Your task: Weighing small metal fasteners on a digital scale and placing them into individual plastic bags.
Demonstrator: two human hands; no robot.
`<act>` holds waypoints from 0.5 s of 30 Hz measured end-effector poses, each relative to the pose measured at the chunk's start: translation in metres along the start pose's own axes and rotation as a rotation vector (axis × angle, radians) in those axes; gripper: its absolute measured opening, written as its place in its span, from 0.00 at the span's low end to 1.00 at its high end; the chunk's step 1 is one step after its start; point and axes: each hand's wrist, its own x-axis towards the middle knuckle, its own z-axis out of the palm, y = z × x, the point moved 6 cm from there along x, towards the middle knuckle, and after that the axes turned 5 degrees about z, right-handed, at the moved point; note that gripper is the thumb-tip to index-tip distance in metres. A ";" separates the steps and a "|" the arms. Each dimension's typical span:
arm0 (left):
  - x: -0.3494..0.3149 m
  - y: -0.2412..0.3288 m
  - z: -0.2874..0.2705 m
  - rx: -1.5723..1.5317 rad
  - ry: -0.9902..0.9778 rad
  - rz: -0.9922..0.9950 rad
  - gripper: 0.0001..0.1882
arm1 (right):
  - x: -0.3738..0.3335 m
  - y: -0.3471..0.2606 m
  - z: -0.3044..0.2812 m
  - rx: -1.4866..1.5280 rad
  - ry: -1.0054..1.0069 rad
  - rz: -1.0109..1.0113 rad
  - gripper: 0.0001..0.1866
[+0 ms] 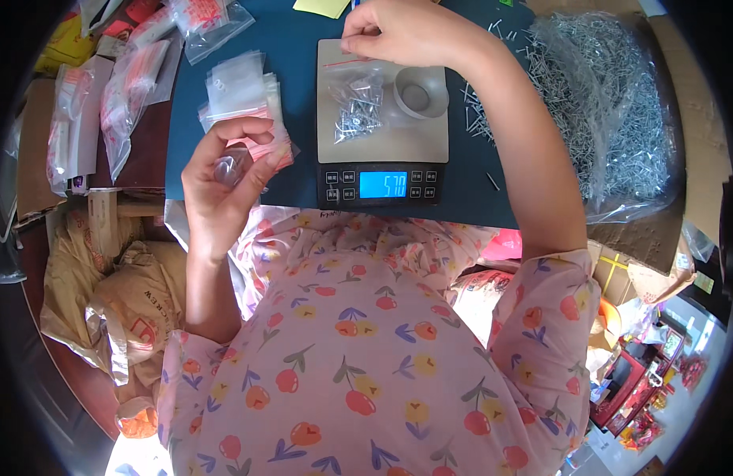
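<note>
Left hand (pixel 224 178) is pinching an empty clear zip bag (pixel 233 165) up off the surface (pixel 303 127), right by the spare bag stack (pixel 243 99). Right hand (pixel 398 32) pinches the top of the screw-filled bag (pixel 357 103) lying on the scale (pixel 382 131). Honestly, a loose grip there could tip screws out next to the small cup (pixel 418 91), throwing the weight off.

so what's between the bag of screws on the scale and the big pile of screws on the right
In the head view, a small grey cup sits on the scale between the bag of screws and the big pile, plus loose screws.
</note>
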 end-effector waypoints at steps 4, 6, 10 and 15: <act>-0.002 -0.005 0.000 -0.024 -0.004 0.002 0.15 | -0.003 -0.009 0.002 -0.212 0.147 -0.029 0.11; -0.002 -0.005 0.000 -0.005 -0.005 0.012 0.15 | -0.004 -0.014 -0.005 -0.346 0.279 -0.057 0.11; 0.000 -0.016 0.007 0.089 -0.040 -0.023 0.14 | 0.007 -0.004 0.002 -0.065 -0.100 0.027 0.11; 0.006 -0.016 0.041 0.396 -0.179 0.221 0.16 | 0.013 0.010 0.027 -0.163 -0.232 0.034 0.09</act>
